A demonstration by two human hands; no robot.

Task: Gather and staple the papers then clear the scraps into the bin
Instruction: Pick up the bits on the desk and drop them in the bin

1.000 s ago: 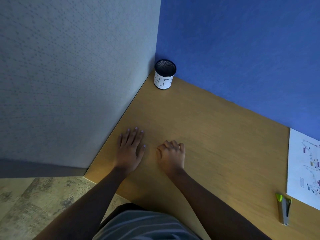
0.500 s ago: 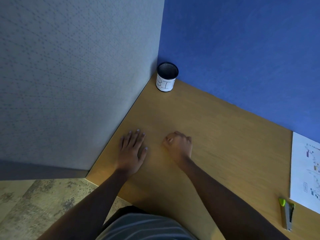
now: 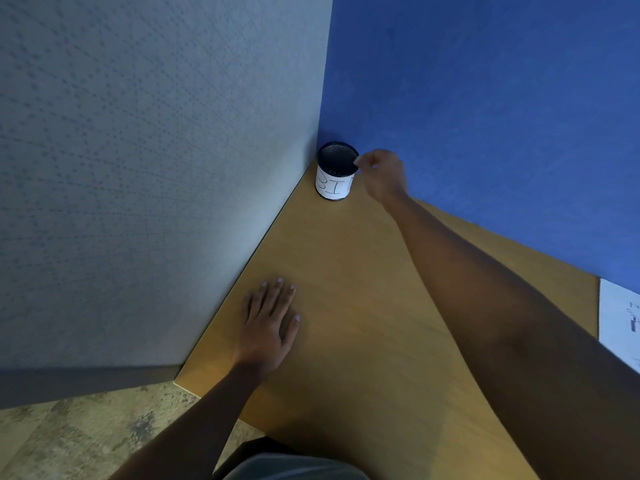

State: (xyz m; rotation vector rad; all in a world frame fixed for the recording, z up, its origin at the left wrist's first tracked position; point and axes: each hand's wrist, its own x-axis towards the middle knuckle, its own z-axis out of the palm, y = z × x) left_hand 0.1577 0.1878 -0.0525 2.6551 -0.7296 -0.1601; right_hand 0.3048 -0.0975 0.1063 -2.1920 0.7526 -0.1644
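Bunched at the rim of the black mesh bin (image 3: 333, 187), the right hand (image 3: 382, 176) has its fingers curled; whether that grip holds a scrap, I cannot tell. The bin stands in the far corner of the surface (image 3: 346, 265). The left hand (image 3: 270, 327) lies flat, its grip released. A printed paper (image 3: 620, 317) lies at the right edge.

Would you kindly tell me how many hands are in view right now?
2. The left hand lies flat on the desk by the grey partition; the right hand is at the rim of the bin in the corner.
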